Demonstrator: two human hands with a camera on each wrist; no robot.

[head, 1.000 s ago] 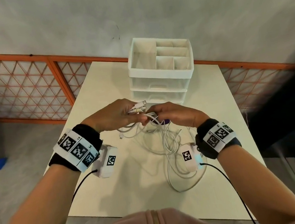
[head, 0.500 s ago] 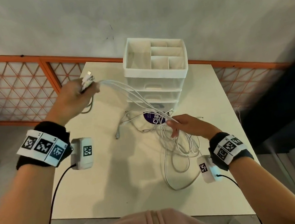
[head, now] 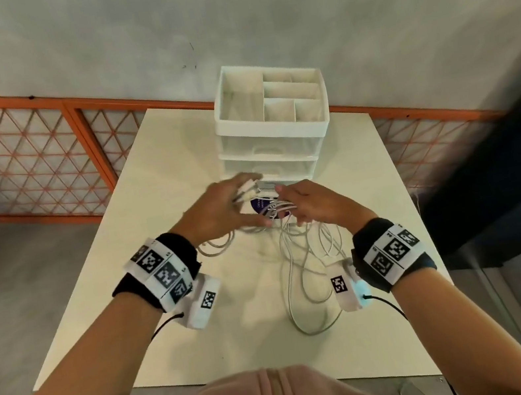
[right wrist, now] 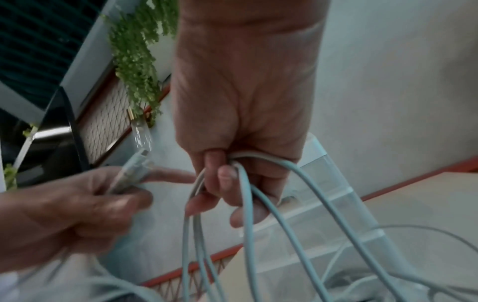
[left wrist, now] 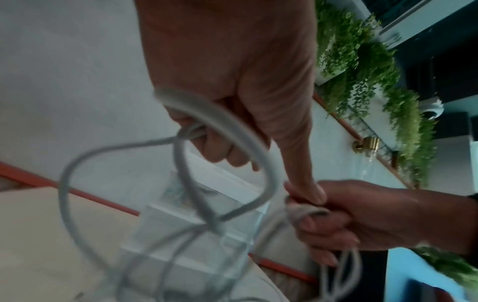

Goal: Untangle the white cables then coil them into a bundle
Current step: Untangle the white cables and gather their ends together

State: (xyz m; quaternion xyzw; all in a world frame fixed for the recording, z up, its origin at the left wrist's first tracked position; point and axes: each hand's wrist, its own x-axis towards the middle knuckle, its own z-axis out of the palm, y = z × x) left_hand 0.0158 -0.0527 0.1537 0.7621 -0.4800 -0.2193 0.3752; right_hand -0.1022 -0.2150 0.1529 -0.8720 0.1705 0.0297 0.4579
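Observation:
White cables (head: 298, 260) lie in a loose tangle on the pale table (head: 179, 177), and some strands rise to both hands. My left hand (head: 222, 204) holds the plug ends (right wrist: 131, 171) and a cable loop (left wrist: 232, 126) in its curled fingers. Right beside it, my right hand (head: 312, 202) grips several strands (right wrist: 258, 204) that hang down from its fist. Both hands hover just in front of the drawer unit, and the left thumb touches the right hand in the left wrist view.
A white drawer organizer (head: 274, 125) with open top compartments stands at the table's back, close behind the hands. A purple round label (head: 258, 204) lies under them. An orange-framed mesh railing (head: 20, 163) runs behind the table. The floor drops off left and right.
Half a second ago my left hand was stretched out far left, pulling the cable ends taut. It has swung back beside my right hand, and the strands hang slack.

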